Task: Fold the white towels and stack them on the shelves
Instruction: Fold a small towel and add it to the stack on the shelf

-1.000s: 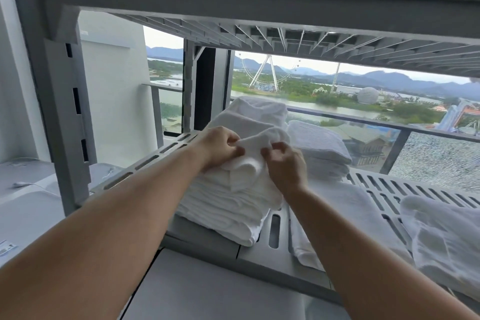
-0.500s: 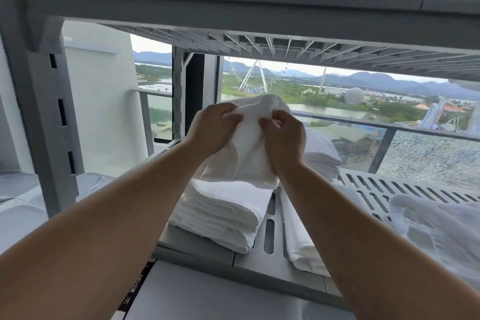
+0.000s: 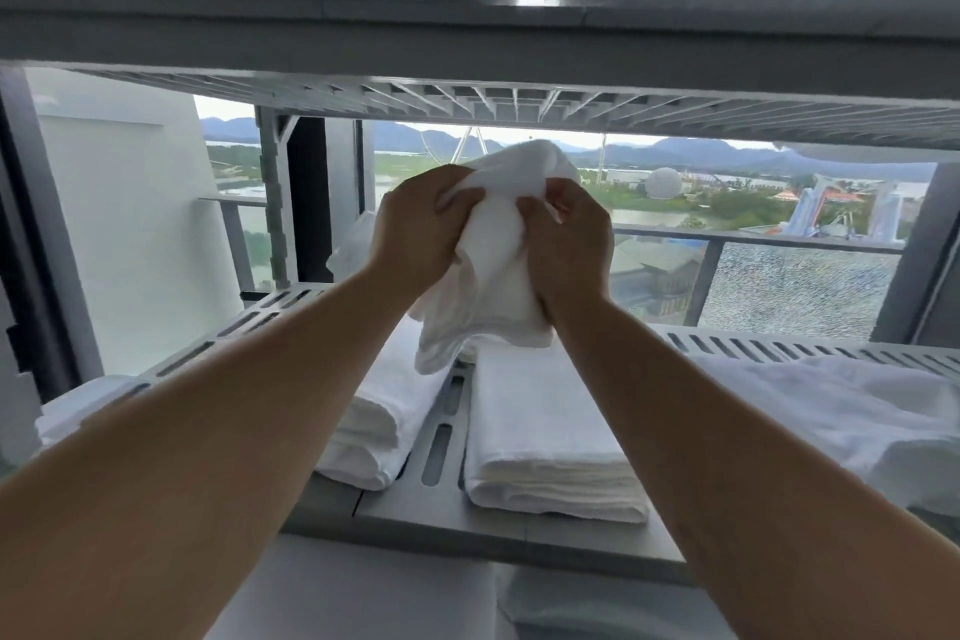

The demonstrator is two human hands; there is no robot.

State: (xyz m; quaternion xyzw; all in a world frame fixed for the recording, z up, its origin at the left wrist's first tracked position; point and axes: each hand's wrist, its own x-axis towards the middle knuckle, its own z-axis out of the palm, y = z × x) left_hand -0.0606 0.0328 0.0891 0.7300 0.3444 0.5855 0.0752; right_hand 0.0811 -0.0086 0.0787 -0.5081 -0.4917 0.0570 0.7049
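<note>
Towels lie folded on the slotted shelf below your grip: left stack, right stack. Above them, your left hand and right hand both clutch a crumpled white towel, its loose end hanging.

Opening between the slotted shelf and the upper shelf. The left folded stack and right folded stack leave a narrow bare strip between them. A loose towel heap fills the right side, with a bare slotted band behind it. The raised towel, gripped by the left hand and right hand, occupies mid-opening.
</note>
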